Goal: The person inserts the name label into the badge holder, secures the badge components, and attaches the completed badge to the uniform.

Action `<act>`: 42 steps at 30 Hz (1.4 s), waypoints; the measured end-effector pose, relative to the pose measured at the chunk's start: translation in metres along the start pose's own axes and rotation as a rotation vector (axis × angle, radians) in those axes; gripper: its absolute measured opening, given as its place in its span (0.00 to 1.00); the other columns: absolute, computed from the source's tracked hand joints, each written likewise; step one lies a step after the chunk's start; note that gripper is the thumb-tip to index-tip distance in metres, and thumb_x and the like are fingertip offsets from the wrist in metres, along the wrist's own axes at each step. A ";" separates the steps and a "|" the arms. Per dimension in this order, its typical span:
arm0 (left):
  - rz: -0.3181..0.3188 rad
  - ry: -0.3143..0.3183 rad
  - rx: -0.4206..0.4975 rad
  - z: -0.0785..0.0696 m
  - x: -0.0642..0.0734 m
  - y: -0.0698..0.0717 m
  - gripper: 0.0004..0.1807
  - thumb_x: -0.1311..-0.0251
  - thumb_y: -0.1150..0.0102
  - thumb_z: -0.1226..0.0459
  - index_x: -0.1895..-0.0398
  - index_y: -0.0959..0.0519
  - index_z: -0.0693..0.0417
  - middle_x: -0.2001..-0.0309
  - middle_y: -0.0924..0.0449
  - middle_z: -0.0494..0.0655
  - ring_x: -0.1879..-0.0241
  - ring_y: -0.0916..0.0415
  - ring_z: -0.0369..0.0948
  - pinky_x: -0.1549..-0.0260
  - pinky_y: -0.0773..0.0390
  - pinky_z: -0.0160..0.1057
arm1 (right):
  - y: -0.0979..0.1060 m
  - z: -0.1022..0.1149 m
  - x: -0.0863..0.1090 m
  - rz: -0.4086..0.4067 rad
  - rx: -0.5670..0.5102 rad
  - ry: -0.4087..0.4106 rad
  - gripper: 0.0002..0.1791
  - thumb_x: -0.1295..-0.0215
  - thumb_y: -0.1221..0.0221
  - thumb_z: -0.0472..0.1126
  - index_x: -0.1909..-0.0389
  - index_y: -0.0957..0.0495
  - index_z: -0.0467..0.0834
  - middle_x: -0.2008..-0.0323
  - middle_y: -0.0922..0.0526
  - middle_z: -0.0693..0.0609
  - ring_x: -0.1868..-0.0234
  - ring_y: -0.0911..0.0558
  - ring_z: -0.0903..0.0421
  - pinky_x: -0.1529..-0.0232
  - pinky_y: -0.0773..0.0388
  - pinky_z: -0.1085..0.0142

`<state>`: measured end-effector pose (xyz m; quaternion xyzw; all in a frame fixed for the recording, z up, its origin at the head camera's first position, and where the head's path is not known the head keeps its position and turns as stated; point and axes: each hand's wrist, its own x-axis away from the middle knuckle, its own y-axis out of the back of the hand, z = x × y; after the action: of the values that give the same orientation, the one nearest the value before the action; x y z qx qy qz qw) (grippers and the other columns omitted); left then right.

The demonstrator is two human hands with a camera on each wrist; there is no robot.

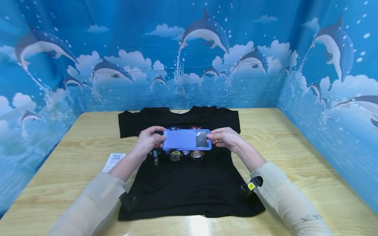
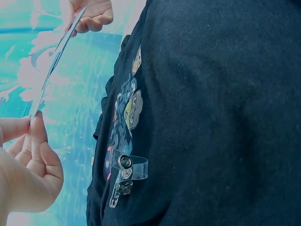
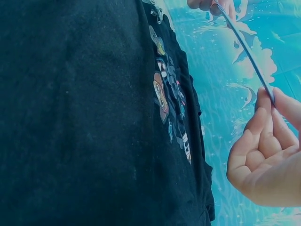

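Note:
A periwinkle-blue card holder point(image 1: 180, 139) is stretched level between both hands above a black T-shirt point(image 1: 183, 183). Its right end has a dark, see-through section. My left hand point(image 1: 150, 140) pinches the left end between thumb and fingers; my right hand point(image 1: 225, 138) pinches the right end. Both wrist views show the holder point(image 2: 56, 61) edge-on as a thin strip. On the shirt, near the left hand, lies a badge clip point(image 1: 155, 157) with a clear strap and metal snap. Cartoon dog prints point(image 1: 197, 154) show below the holder, which hides part of the design.
A white paper card point(image 1: 113, 161) printed "ID/IC CARD" lies left of the shirt, partly behind the left forearm. The wooden table point(image 1: 283, 147) is bordered at the back and sides by a blue dolphin-patterned curtain point(image 1: 124, 90).

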<state>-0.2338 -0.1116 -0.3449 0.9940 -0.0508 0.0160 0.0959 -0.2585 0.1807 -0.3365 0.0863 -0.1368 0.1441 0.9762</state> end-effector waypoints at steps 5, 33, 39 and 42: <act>-0.008 0.006 -0.013 -0.001 0.001 0.000 0.18 0.42 0.45 0.70 0.47 0.28 0.63 0.78 0.23 0.43 0.79 0.27 0.38 0.69 0.28 0.39 | 0.000 0.000 0.000 0.027 -0.024 -0.001 0.03 0.40 0.40 0.38 0.67 0.22 0.41 0.79 0.21 0.54 0.74 0.23 0.58 0.65 0.27 0.65; -0.013 0.027 -0.008 -0.001 -0.002 0.001 0.18 0.41 0.46 0.70 0.46 0.29 0.64 0.80 0.24 0.42 0.80 0.28 0.37 0.67 0.28 0.42 | -0.007 0.003 -0.003 -0.035 0.003 0.035 0.23 0.37 0.42 0.37 0.43 0.31 0.32 0.75 0.18 0.56 0.74 0.23 0.59 0.66 0.26 0.67; -0.021 0.052 -0.027 -0.001 -0.001 0.002 0.18 0.40 0.46 0.69 0.46 0.29 0.61 0.77 0.23 0.45 0.78 0.27 0.39 0.62 0.28 0.46 | -0.010 0.004 0.000 -0.026 -0.002 0.039 0.20 0.37 0.43 0.36 0.46 0.30 0.32 0.76 0.18 0.55 0.75 0.24 0.59 0.68 0.27 0.68; -0.017 0.054 -0.030 0.000 -0.001 0.003 0.18 0.40 0.46 0.68 0.45 0.29 0.61 0.75 0.23 0.46 0.77 0.27 0.39 0.61 0.29 0.46 | -0.010 0.003 0.000 -0.020 0.000 0.042 0.18 0.37 0.43 0.37 0.49 0.29 0.32 0.75 0.18 0.55 0.74 0.24 0.59 0.69 0.27 0.68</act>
<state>-0.2351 -0.1143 -0.3441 0.9920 -0.0400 0.0413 0.1121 -0.2564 0.1710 -0.3346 0.0845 -0.1155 0.1362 0.9803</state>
